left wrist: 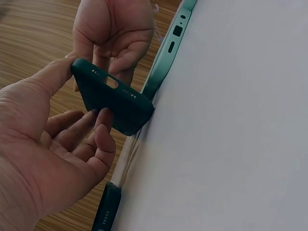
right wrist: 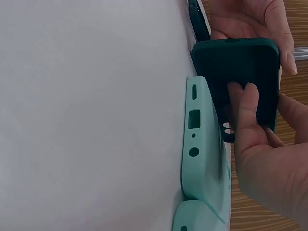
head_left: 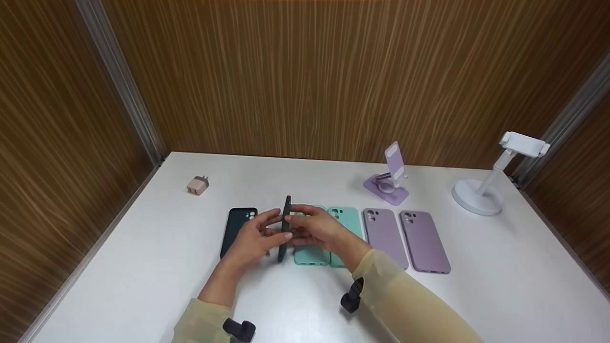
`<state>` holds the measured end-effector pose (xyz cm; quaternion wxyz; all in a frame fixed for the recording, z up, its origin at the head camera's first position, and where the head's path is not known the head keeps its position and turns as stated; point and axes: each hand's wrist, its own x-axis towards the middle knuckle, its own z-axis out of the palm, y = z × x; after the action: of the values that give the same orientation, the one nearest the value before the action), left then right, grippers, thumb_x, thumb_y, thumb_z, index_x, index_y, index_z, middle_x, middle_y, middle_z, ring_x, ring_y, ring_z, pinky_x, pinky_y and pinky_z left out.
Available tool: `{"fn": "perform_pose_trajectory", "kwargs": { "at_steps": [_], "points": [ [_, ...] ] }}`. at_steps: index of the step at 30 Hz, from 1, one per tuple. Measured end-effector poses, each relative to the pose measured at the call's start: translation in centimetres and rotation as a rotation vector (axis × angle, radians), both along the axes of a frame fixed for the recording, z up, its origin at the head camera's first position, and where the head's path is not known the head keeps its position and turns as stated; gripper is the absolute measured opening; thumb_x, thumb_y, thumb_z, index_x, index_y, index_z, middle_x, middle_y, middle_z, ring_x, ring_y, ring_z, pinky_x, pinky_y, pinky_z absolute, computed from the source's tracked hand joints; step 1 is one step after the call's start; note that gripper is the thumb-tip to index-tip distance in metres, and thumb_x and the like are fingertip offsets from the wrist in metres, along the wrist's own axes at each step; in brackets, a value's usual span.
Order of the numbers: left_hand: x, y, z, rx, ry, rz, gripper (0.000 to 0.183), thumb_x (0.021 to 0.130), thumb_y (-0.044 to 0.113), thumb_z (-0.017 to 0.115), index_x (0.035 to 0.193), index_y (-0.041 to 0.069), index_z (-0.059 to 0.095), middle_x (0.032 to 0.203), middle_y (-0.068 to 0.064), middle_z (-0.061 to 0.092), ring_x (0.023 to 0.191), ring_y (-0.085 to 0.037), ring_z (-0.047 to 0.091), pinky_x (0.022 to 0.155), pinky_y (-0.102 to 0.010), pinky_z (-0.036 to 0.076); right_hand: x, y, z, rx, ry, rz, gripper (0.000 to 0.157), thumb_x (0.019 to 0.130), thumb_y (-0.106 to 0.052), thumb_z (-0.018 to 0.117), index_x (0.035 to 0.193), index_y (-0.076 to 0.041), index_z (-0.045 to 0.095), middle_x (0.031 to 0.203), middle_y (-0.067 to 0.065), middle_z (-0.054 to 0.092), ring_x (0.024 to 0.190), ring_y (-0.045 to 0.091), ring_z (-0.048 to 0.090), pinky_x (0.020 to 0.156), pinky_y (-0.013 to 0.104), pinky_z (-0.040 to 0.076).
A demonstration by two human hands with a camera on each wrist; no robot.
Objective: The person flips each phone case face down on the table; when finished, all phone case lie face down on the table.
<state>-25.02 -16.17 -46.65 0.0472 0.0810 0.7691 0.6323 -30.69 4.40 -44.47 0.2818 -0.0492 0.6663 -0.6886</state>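
Observation:
A dark green phone case [head_left: 282,252] stands on its long edge between both hands, its inner side turned to the right. From the left, my left hand [head_left: 249,243] grips it with the thumb on the near edge and the fingers around the back. My right hand [head_left: 321,228] pinches it from the right, some fingers reaching inside the hollow, as the right wrist view shows on the case [right wrist: 226,62]. Another dark case [head_left: 236,228] lies flat beside the left hand. Under and beside the right hand lie two mint green cases, one [head_left: 312,257] partly hidden, the other [head_left: 351,221] clearer.
Two purple cases, a lighter one [head_left: 387,236] and a darker one [head_left: 426,245], continue the row rightward. Behind them stands a lilac folding stand [head_left: 395,164]. A white phone stand [head_left: 476,196] is at far right, a pink plug charger [head_left: 197,186] at back left. Wood-grain panels [head_left: 305,81] enclose the white table [head_left: 143,257].

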Motion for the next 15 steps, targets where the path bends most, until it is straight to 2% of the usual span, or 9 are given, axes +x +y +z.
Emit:
{"fn": "perform_pose_trajectory", "kwargs": {
  "at_steps": [5,11,15],
  "points": [
    [0.00,-0.03,-0.04,-0.001,-0.009,0.001,0.074,0.097,0.029,0.081,0.160,0.010,0.047,0.152,-0.010,0.060,0.127,-0.029,0.064,0.095,-0.038,0.055,0.00,0.13,0.08,0.013,0.004,-0.017,0.058,0.102,-0.019,0.071,0.156,-0.012,0.052,0.122,0.019,0.074,0.097,0.026,0.076,0.081,0.035,0.062],
    [-0.14,-0.04,-0.32,0.028,-0.040,0.015,0.067,0.099,0.024,0.078,0.158,0.008,0.049,0.150,-0.013,0.060,0.131,-0.030,0.063,0.093,-0.040,0.055,-0.03,0.17,-0.10,0.016,0.027,-0.017,0.059,0.101,-0.016,0.071,0.157,-0.012,0.051,0.127,0.020,0.073,0.092,0.024,0.076,0.075,0.031,0.062],
    [-0.19,-0.19,-0.51,0.023,-0.037,0.027,0.063,0.099,0.021,0.078,0.156,0.009,0.052,0.150,-0.014,0.060,0.127,-0.030,0.065,0.088,-0.039,0.056,-0.03,0.28,-0.27,0.005,0.038,-0.006,0.058,0.102,-0.016,0.069,0.157,-0.011,0.051,0.129,0.021,0.072,0.093,0.025,0.076,0.074,0.031,0.062]
  ]
}}
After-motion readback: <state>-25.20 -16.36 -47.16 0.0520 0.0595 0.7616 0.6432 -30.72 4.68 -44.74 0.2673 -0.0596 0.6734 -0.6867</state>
